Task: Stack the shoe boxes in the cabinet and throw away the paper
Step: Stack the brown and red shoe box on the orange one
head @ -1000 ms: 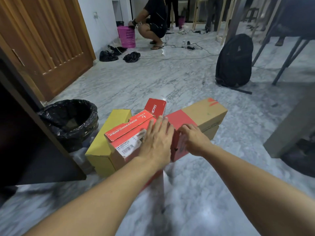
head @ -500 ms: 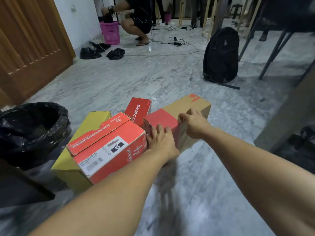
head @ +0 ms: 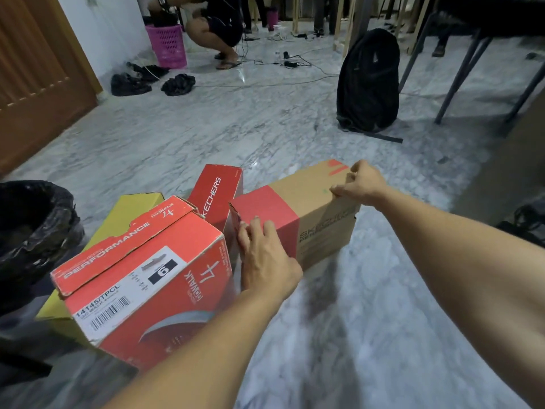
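Observation:
Several shoe boxes stand on the marble floor. A brown box with a red band [head: 306,199] lies in the middle. My left hand [head: 265,258] grips its near red end, fingers over the top edge. My right hand [head: 359,184] holds its far end, fingers curled over the top corner. To the left, a red Performance box [head: 147,278] rests on a yellow box [head: 129,214]. A red Skechers box [head: 216,193] stands behind them. No paper shows.
A bin lined with a black bag [head: 32,231] stands at the left. A wooden door [head: 38,69] is behind it. A black backpack [head: 368,81] stands at the back right near table legs. A person crouches by a pink basket [head: 168,44], with cables and dark cloths on the floor.
My left hand left the red Performance box and took the near end of the brown box. My right hand slid along that box to its far end. The view shifted right.

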{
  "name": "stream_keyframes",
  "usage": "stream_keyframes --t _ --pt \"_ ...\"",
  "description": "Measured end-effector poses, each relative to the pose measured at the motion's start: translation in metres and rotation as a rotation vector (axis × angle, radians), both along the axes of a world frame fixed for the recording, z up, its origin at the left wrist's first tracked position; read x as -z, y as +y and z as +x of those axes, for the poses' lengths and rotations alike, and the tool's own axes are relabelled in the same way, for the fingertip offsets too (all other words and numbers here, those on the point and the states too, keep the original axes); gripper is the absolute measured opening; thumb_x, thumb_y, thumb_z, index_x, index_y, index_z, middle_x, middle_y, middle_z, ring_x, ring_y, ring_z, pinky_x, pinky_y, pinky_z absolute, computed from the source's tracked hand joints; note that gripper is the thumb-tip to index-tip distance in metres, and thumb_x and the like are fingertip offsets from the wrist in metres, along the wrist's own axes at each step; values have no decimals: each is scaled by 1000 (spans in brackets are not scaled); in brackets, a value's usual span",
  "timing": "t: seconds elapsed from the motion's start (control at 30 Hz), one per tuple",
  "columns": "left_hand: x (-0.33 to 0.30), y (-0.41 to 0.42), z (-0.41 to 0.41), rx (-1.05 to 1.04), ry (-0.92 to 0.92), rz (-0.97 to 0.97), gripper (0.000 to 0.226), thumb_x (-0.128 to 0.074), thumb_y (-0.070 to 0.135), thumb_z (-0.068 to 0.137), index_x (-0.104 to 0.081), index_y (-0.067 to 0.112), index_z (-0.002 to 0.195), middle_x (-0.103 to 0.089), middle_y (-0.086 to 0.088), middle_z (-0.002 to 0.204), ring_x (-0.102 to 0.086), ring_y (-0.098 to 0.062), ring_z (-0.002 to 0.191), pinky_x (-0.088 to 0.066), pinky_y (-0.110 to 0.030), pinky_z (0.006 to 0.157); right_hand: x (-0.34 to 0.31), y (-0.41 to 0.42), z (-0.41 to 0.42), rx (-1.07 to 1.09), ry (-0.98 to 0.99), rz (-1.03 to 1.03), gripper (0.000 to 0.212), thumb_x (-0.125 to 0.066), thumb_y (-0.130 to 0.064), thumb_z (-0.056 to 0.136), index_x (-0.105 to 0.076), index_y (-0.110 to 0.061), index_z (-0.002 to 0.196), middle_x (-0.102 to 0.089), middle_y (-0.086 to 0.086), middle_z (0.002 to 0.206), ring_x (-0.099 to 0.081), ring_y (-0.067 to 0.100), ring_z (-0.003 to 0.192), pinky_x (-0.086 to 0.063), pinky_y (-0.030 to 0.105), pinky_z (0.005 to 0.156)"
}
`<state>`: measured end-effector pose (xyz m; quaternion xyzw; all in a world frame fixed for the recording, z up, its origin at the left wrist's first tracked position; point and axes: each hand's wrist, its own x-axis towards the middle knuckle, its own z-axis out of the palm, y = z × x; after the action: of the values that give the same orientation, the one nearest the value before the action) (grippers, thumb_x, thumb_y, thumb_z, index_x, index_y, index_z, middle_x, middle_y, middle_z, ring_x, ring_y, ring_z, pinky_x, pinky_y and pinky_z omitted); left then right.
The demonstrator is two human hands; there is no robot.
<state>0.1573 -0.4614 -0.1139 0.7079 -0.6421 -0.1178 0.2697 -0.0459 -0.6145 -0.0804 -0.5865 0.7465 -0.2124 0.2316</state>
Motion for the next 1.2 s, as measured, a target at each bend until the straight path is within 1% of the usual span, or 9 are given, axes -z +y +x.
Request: stream_keyframes --t 0.17,0.23,0.33,0.43,0.57,0.73,0.83,0.97,1.2 --pt "-13 11 -2 -150 355 -30 66 -68 9 70 -43 8 131 -31 -9 131 -41 -23 115 -23 -12 83 -12 35 -33 47 -123 134 78 -83 -53 57 -59 -5 114 -60 11 119 -59 28 101 -55 41 77" --pt "-22 14 -4 -218 478 19 70 -66 9 72 -40 11 137 -42 -5 134 -46 -22 118 -28 -14 86 -18 55 -44 10 -213 144 66 -85 -50 61 -62 -7 105 -62 7 112 -58 23 94 -46 30 66" --pt "-36 18 -4 -258 612 50 65 -65 8 72 -42 17 132 -54 7 110 -55 -19 106 -43 -26 88 -24 80 -61 -18 -213 160 84 -87 -43 62 -54 -4 128 -57 8 121 -55 26 106 -43 30 82" --pt "-42 25 -3 -248 668 77 75 -65 7 71 -34 20 139 -56 5 122 -57 -20 110 -48 -33 94 -26 103 -75 9 -221 176 107 -89 -43 60 -38 -2 144 -44 15 145 -46 32 129 -41 37 100" --pt "-34 33 -7 -212 687 182 83 -64 4 74 -27 21 146 -47 8 136 -52 -12 101 -45 -24 80 -11 128 -79 112 -188 113 108 -87 -58 52 -45 -5 137 -52 16 136 -54 30 118 -45 41 98" --pt "0 43 -4 -165 694 300 38 -61 10 57 -58 24 92 -68 3 90 -66 -19 80 -58 -36 68 31 141 -77 315 -253 -9 87 -86 -58 56 -55 -9 121 -61 9 120 -60 28 108 -53 42 90" --pt "25 54 5 -146 700 454 45 -64 2 57 -63 15 100 -70 -6 88 -66 -24 75 -56 -33 64 61 154 -81 236 -258 95 59 -85 -43 67 -63 -10 111 -70 6 106 -67 27 95 -57 44 81" --pt "53 85 16 -94 699 692 56 -71 0 65 -50 14 116 -66 -10 99 -62 -18 70 -54 -26 53 91 185 -85 143 -314 330 65 -80 -37 76 -52 -29 134 -68 5 114 -65 26 99 -54 43 89" --pt "25 98 7 -125 829 605 60 -82 10 64 -50 18 114 -69 -3 102 -66 -15 85 -48 -21 59 59 207 -82 156 -212 226 73 -78 -43 76 -50 -15 137 -63 12 123 -62 28 105 -50 41 93"
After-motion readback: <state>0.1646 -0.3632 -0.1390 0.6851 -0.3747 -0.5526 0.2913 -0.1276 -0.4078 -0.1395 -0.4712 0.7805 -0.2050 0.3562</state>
